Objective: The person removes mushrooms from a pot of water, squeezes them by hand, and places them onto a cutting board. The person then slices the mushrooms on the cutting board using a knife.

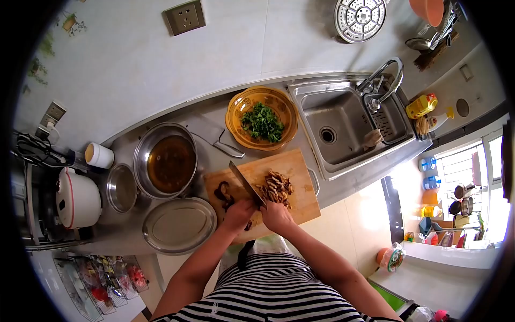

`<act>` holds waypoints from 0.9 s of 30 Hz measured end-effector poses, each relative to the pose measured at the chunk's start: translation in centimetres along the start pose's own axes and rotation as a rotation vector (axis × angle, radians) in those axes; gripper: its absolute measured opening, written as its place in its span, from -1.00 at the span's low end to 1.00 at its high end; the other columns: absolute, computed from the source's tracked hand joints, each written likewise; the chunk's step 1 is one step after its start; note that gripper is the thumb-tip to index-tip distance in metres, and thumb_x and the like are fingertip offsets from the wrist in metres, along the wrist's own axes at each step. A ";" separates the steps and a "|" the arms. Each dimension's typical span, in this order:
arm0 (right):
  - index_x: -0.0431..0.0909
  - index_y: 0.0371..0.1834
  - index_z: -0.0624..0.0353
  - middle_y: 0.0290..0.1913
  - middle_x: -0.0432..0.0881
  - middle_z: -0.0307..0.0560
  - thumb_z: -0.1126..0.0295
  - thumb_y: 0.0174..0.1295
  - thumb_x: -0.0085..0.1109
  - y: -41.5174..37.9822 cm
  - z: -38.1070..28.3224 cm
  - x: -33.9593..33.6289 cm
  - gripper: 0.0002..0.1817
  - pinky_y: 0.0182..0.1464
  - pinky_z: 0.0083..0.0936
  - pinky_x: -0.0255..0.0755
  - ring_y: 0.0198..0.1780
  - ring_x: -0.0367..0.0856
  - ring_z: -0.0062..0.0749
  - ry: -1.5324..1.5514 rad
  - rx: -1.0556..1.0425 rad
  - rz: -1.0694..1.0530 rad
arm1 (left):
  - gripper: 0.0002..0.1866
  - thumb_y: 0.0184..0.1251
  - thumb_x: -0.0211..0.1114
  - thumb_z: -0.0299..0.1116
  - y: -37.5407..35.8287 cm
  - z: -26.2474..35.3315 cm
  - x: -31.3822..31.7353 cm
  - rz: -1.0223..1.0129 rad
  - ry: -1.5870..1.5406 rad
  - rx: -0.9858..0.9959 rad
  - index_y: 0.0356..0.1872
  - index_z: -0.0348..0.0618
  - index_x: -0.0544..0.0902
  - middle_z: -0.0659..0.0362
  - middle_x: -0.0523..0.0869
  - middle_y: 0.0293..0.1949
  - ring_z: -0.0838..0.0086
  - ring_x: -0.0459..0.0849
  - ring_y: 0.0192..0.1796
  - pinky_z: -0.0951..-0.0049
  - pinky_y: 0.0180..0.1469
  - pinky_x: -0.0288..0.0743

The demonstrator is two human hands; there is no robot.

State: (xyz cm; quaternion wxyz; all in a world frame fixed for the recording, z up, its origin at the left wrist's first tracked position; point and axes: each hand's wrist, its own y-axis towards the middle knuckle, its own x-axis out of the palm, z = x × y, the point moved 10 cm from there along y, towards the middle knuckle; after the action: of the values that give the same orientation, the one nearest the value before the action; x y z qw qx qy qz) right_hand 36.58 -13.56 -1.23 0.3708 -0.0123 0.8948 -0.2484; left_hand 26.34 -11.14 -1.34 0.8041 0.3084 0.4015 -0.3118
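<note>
My right hand [276, 216] is closed around the handle of a kitchen knife [244, 180], whose blade slants up and left across the wooden cutting board [303, 196]. Beside the blade, my left hand [239, 213] has its fingers curled down on a dark brown mushroom, mostly hidden beneath them. Sliced brown mushrooms [277, 187] lie in a pile right of the knife. Darker mushroom pieces [222, 191] rest on the board's left part, close to my left hand.
Behind the board stands an amber bowl [234, 124] of chopped greens [263, 122], with metal tongs [229, 149] nearby. Leftward are a steel basin [140, 155] of brown liquid, a smaller steel bowl [122, 189] and an oval tray [179, 225]. A sink [335, 115] lies right.
</note>
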 end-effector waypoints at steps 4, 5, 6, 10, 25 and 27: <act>0.54 -0.26 0.31 -0.32 0.59 0.39 0.25 0.25 0.03 -1.1 0.5 -0.2 -0.71 -0.10 0.02 0.44 -0.18 0.57 0.29 0.019 0.043 -0.013 | -0.75 0.04 0.19 -0.43 -0.1 -0.2 -0.4 0.047 -0.029 -0.011 -0.20 -0.03 0.66 0.20 0.65 -0.15 0.29 0.62 -0.10 0.35 -0.19 0.57; 0.54 -0.27 0.31 -0.34 0.59 0.39 0.24 0.25 0.04 -0.9 1.0 0.5 -0.70 -0.11 0.02 0.44 -0.19 0.57 0.29 -0.012 0.053 -0.044 | -0.75 0.04 0.18 -0.42 -0.1 0.0 -0.3 0.016 -0.045 0.015 -0.21 -0.04 0.66 0.19 0.65 -0.15 0.28 0.62 -0.11 0.35 -0.19 0.57; 0.54 -0.27 0.31 -0.35 0.59 0.40 0.23 0.25 0.05 -0.7 1.4 1.1 -0.70 -0.12 0.02 0.44 -0.19 0.57 0.29 -0.042 0.062 -0.073 | -0.76 0.04 0.18 -0.42 0.0 0.3 -0.3 -0.013 -0.058 0.044 -0.21 -0.05 0.66 0.19 0.65 -0.16 0.28 0.62 -0.12 0.34 -0.19 0.57; 0.54 -0.27 0.31 -0.38 0.58 0.41 0.23 0.25 0.05 0.3 -0.5 0.1 -0.69 -0.14 0.03 0.44 -0.21 0.57 0.29 0.027 -0.089 0.004 | -0.77 0.04 0.18 -0.42 0.4 0.4 -1.3 0.021 -0.017 0.010 -0.23 -0.05 0.66 0.19 0.64 -0.18 0.26 0.62 -0.12 0.34 -0.17 0.56; 0.58 -0.23 0.32 -0.41 0.62 0.33 0.14 0.21 0.09 -1.9 4.6 -1.0 -0.61 -0.17 -0.08 0.49 -0.31 0.64 0.18 0.070 0.033 0.048 | -0.69 0.04 0.36 -0.42 -0.2 0.1 -4.4 -0.014 0.212 -0.147 -0.13 -0.13 0.59 0.10 0.59 -0.25 0.16 0.54 -0.20 0.21 -0.07 0.45; 0.59 -0.21 0.32 -0.47 0.62 0.26 0.14 0.19 0.11 -1.7 7.2 -1.5 -0.60 -0.23 -0.16 0.53 -0.41 0.67 0.02 0.170 0.192 0.034 | -0.70 0.09 0.34 -0.41 0.2 -0.7 -3.1 -0.108 0.159 -0.217 -0.12 -0.14 0.58 0.07 0.59 -0.20 0.14 0.56 -0.16 0.20 -0.09 0.47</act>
State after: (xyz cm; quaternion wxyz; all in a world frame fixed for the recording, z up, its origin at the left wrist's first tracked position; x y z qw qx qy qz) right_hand 42.23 -17.82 -3.78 0.2970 0.0595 0.8953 -0.3268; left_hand 24.65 -9.75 1.01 0.7804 0.2214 0.5113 -0.2838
